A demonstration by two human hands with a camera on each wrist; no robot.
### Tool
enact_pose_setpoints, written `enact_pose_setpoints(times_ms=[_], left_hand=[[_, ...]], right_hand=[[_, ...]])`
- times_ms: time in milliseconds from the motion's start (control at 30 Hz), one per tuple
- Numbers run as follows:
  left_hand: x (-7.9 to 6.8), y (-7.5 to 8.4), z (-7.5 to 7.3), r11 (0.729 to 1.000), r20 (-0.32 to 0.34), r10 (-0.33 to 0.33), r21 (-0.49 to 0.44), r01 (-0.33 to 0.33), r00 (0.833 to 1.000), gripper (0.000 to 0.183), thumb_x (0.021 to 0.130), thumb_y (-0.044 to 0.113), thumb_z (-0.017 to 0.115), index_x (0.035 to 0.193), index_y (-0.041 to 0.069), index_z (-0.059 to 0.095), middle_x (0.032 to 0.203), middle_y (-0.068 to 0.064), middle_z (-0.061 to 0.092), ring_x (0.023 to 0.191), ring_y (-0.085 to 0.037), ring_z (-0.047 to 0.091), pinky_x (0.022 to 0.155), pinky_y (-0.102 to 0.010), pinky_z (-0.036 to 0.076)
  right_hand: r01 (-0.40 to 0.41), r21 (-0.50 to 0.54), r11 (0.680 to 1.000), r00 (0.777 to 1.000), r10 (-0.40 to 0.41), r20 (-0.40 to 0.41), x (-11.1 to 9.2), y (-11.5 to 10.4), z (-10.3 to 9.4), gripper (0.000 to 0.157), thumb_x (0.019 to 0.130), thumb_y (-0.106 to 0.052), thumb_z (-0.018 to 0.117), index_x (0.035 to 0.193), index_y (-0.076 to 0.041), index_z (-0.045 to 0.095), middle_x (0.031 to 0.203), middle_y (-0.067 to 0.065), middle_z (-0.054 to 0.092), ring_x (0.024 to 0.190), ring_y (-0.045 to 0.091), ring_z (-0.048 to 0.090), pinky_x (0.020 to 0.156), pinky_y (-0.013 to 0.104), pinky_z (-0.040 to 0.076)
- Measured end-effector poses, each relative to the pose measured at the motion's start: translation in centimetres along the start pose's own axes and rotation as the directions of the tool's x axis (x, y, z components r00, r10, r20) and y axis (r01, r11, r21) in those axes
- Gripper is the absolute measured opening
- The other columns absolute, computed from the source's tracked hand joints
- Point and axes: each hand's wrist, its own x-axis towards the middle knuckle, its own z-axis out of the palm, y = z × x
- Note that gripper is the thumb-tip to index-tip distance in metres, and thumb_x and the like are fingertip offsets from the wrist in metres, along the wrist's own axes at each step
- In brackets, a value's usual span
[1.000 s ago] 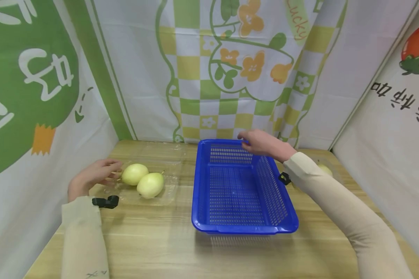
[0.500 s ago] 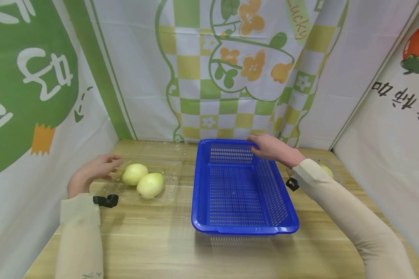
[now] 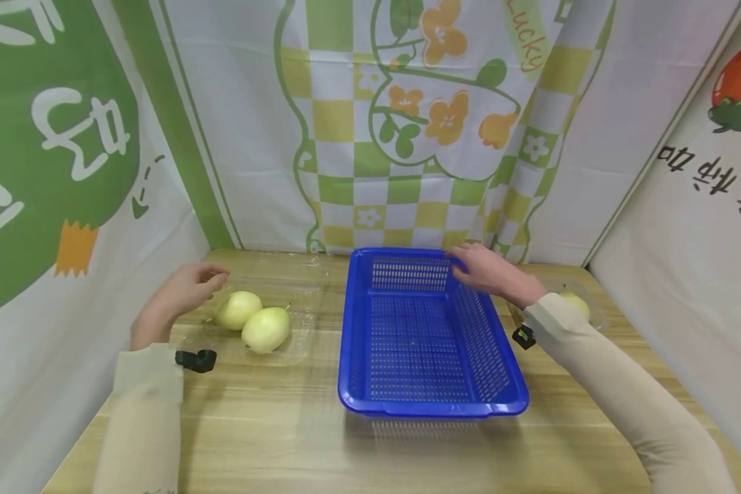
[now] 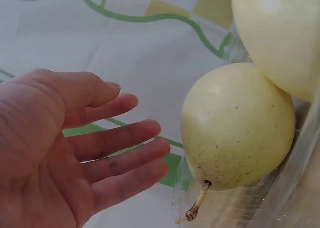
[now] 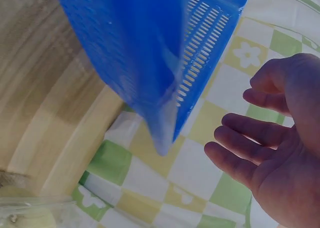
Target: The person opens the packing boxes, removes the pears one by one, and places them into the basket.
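Note:
Two pale yellow-green pears lie side by side in a clear plastic container (image 3: 298,346) on the left of the table. My left hand (image 3: 182,291) is just beside the farther pear (image 3: 237,310); the other pear (image 3: 267,329) sits nearer me. In the left wrist view its fingers are relaxed, with a gap between them and a stemmed pear (image 4: 237,130). A blue perforated plastic basket (image 3: 432,409) stands mid-table with nothing inside. At its far right corner is my right hand (image 3: 494,271), fingers loosely bent and holding nothing in the right wrist view.
Partly behind my right sleeve, a pear (image 3: 575,302) sits in another clear container (image 3: 599,319) at the right. Wood-grain tabletop (image 3: 265,425) lies under everything. A printed cloth (image 3: 259,137) hangs at the back, with more cloth at both sides.
My right hand has shifted right and slightly nearer, from over the basket's far rim to its far right corner. The left hand has risen a little and moved right. Pears and basket stay put.

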Motion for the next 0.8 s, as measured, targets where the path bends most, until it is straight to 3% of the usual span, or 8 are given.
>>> enact_pose_setpoints(times_ms=[267,600,800], left_hand=[[0.8,0.4,0.9,0.991,-0.007,0.101,0.093,-0.100,0.995,0.038,0.097,0.024,0.045,0.117,-0.007,0.055,0.115,-0.027,0.057,0.107,-0.042,0.052,0.087,-0.053,0.042],[1.2,0.9,2.4,0.987,0.065,0.083,0.135,-0.091,0.994,0.030,0.094,0.016,0.048,0.112,-0.008,0.055,0.108,-0.030,0.059,0.102,-0.044,0.054,0.082,-0.049,0.046],[1.2,1.5,2.7,0.968,0.083,0.086,0.229,-0.103,0.993,0.032,0.092,0.017,0.050,0.113,-0.006,0.056,0.109,-0.027,0.059,0.100,-0.041,0.056,0.078,-0.050,0.046]], right_hand=[[-0.043,0.020,0.999,0.996,0.044,-0.073,-0.9,0.4,1.1,0.037,0.090,-0.015,0.052,0.123,0.001,0.053,0.117,0.022,0.057,0.108,0.040,0.052,0.091,0.052,0.041],[-0.092,0.049,0.995,0.992,0.096,-0.087,-1.5,0.5,2.4,0.042,0.092,-0.018,0.051,0.129,0.002,0.049,0.124,0.025,0.051,0.116,0.042,0.044,0.096,0.053,0.037],[-0.123,0.058,0.991,0.985,0.129,-0.117,-1.7,1.0,2.7,0.041,0.091,-0.015,0.052,0.128,0.003,0.049,0.124,0.025,0.051,0.115,0.043,0.045,0.095,0.053,0.037]])
